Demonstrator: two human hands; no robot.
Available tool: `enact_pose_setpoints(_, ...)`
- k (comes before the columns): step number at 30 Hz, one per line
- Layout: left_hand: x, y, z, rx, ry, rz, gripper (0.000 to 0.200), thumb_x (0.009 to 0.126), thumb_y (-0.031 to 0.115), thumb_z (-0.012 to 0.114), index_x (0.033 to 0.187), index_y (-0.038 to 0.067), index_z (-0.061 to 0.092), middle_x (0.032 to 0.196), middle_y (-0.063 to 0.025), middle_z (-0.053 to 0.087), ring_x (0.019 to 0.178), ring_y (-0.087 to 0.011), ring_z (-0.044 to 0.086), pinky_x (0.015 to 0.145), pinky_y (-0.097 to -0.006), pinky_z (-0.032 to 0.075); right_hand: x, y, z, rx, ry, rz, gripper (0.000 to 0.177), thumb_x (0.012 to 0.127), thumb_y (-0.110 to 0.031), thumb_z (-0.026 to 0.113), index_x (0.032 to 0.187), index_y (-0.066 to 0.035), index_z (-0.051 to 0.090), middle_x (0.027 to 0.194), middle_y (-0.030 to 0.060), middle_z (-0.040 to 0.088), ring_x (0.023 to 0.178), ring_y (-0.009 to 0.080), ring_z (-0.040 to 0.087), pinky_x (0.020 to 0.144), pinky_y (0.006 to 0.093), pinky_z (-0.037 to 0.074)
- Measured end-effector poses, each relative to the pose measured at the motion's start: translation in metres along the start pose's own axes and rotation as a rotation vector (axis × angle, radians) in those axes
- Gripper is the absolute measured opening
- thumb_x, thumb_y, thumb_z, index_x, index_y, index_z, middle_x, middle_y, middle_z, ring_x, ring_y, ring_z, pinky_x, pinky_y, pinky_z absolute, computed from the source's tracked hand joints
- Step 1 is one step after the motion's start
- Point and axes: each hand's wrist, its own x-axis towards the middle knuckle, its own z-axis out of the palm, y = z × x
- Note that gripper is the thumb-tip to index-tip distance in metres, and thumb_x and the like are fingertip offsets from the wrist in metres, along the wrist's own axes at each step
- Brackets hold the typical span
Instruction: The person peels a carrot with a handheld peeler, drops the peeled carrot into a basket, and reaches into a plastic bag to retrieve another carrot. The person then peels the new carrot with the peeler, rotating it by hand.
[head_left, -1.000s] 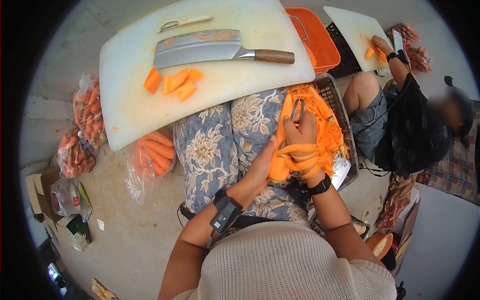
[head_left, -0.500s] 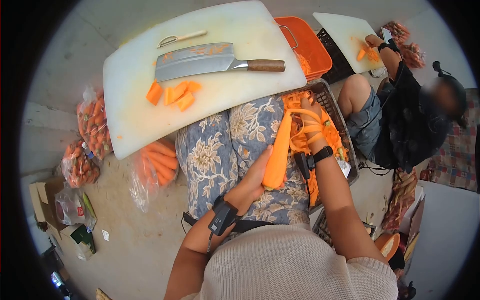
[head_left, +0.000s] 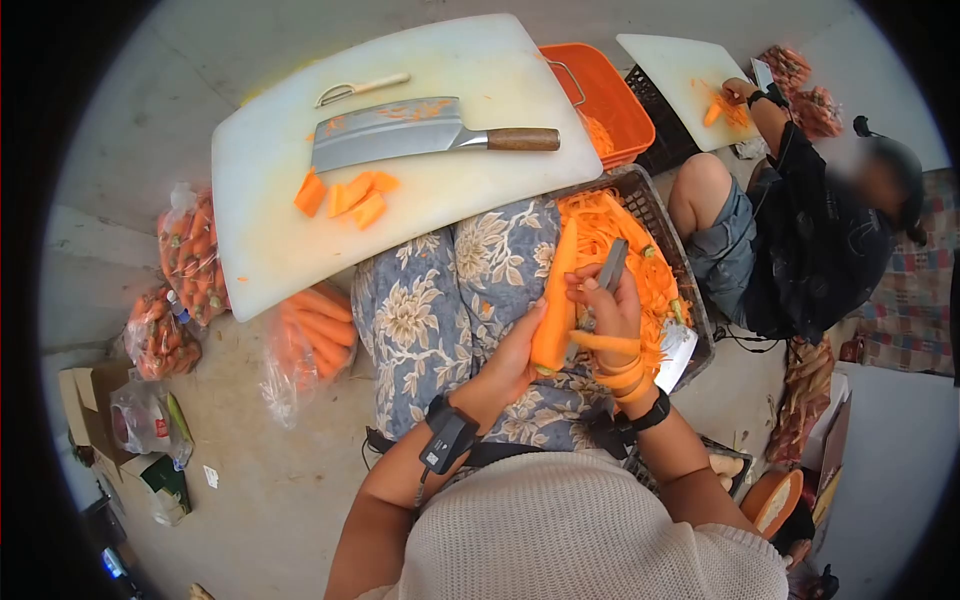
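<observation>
My left hand (head_left: 512, 352) is wrapped round the thick lower end of a peeled carrot (head_left: 556, 300), whose thin end points away from me above my lap. Closed on a grey peeler (head_left: 613, 264), my right hand (head_left: 612, 310) is beside the carrot's right side near its thick end. Orange peel strips (head_left: 622, 374) hang over my right fingers and wrist. Beneath the hands, a dark crate (head_left: 700, 330) holds a heap of carrot peelings (head_left: 655, 275).
Ahead lies a white cutting board (head_left: 270, 240) with a cleaver (head_left: 390, 135), a second peeler (head_left: 362, 88) and carrot pieces (head_left: 350, 196). Bagged carrots (head_left: 322, 325) stand left. An orange tub (head_left: 600, 90) is behind the crate. A person (head_left: 830, 230) works at another board (head_left: 670, 60) on the right.
My right hand has come back toward me from the carrot's thin end to its thick end, with peel strips still draped on it. My left hand keeps its hold.
</observation>
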Motion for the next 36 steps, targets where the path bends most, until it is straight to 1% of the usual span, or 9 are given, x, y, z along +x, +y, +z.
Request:
enact_pose_setpoints(4,-0.003,-0.001,0.010,0.003,0.049,0.046,0.046,0.092,0.044,0.031,0.120,0.010,0.042,0.105,-0.0058,0.057,0.090,-0.0151,0.060,0.070,-0.0273,0.051,-0.009,0.010,0.013,-0.530,-0.073,-0.387,0.023,0.081,-0.012,0.054,0.099,0.002,0.049,0.093,0.0093,0.053,0.086,0.0159,0.050,0.081,0.0279,0.039)
enact_pose_setpoints(10,0.001,-0.004,0.003,0.102,-0.006,0.024,0.048,0.092,0.045,0.031,0.124,0.010,0.038,0.111,-0.0036,0.054,0.097,-0.0134,0.057,0.073,-0.0257,0.050,0.010,0.022,0.009,-0.571,-0.015,-0.300,0.018,0.080,-0.013,0.054,0.089,0.002,0.048,0.086,0.0104,0.051,0.080,0.0183,0.049,0.074,0.0302,0.040)
enact_pose_setpoints(14,0.002,-0.002,0.004,0.146,0.018,0.025,0.048,0.091,0.047,0.031,0.119,0.009,0.043,0.102,-0.0052,0.057,0.083,-0.0138,0.060,0.064,-0.0246,0.051,0.024,0.017,0.012,-0.653,-0.010,-0.246,0.018,0.081,-0.014,0.054,0.080,0.002,0.046,0.078,0.0091,0.049,0.074,0.0168,0.047,0.067,0.0307,0.039)
enact_pose_setpoints(16,0.002,-0.002,0.003,0.150,0.016,0.022,0.048,0.091,0.047,0.031,0.116,0.009,0.045,0.098,-0.0062,0.058,0.077,-0.0141,0.061,0.060,-0.0241,0.051,0.039,0.023,0.015,-0.582,0.098,-0.302,0.020,0.077,-0.011,0.056,0.072,0.000,0.041,0.074,0.0126,0.042,0.069,0.0253,0.042,0.063,0.0345,0.036)
enact_pose_setpoints(24,0.000,0.006,0.000,0.047,0.046,-0.047,0.050,0.088,0.049,0.038,0.108,0.005,0.048,0.079,-0.0099,0.059,0.061,-0.0174,0.060,0.052,-0.0254,0.049,0.090,0.052,0.008,-0.604,0.093,-0.238,0.026,0.077,-0.018,0.056,0.070,0.003,0.043,0.077,0.0168,0.044,0.076,0.0312,0.042,0.072,0.0382,0.034)
enact_pose_setpoints(26,0.001,0.007,0.001,0.011,0.051,-0.050,0.049,0.088,0.049,0.039,0.108,0.004,0.048,0.079,-0.0100,0.059,0.061,-0.0176,0.060,0.052,-0.0260,0.050,0.108,0.065,0.004,-0.614,0.173,-0.262,0.024,0.075,-0.014,0.055,0.058,-0.002,0.042,0.053,0.0012,0.041,0.047,0.0097,0.037,0.044,0.0277,0.032)
enact_pose_setpoints(33,0.003,0.009,-0.003,-0.027,-0.001,-0.055,0.053,0.087,0.052,0.040,0.108,0.004,0.048,0.080,-0.0078,0.057,0.065,-0.0159,0.060,0.056,-0.0264,0.051,0.139,0.076,-0.006,-0.619,0.194,-0.274,0.028,0.074,-0.014,0.053,0.051,-0.004,0.041,0.048,-0.0015,0.040,0.043,0.0073,0.036,0.039,0.0256,0.030)
enact_pose_setpoints(35,0.002,0.009,-0.001,-0.023,0.009,-0.065,0.052,0.087,0.052,0.040,0.107,0.004,0.048,0.080,-0.0078,0.057,0.065,-0.0159,0.060,0.056,-0.0265,0.051,0.138,0.056,-0.005,-0.505,0.100,-0.020,0.034,0.071,-0.021,0.056,0.053,0.005,0.043,0.052,0.0145,0.048,0.047,0.0248,0.048,0.047,0.0368,0.038)
enact_pose_setpoints(36,0.002,0.009,-0.001,-0.024,0.018,-0.072,0.052,0.087,0.051,0.040,0.107,0.004,0.048,0.080,-0.0078,0.057,0.065,-0.0160,0.059,0.056,-0.0265,0.051,0.143,0.059,-0.011,-0.498,0.109,-0.021,0.034,0.071,-0.021,0.056,0.053,0.005,0.043,0.052,0.0145,0.048,0.047,0.0248,0.048,0.047,0.0368,0.038)
